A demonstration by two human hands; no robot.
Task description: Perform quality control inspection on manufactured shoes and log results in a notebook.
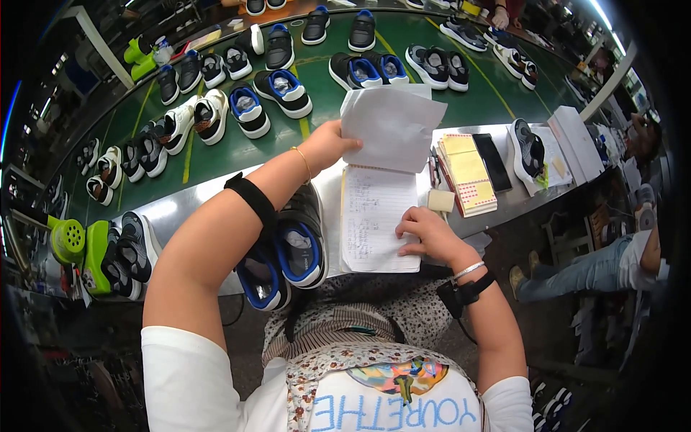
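Here we are at the metal bench [529,203]: the notebook [378,216] lies open along its near edge, and the left hand [338,147] has the lifted pages [392,126] pinched, thumb in front, raised toward the far edge. The right hand [428,234] rests at the written page's right edge, fingers bent, thumb and forefinger apart. Just left, a pair of blue-lined shoes [306,252] at the near edge; rightward, a yellow pad [468,173] beside a black phone [491,162].
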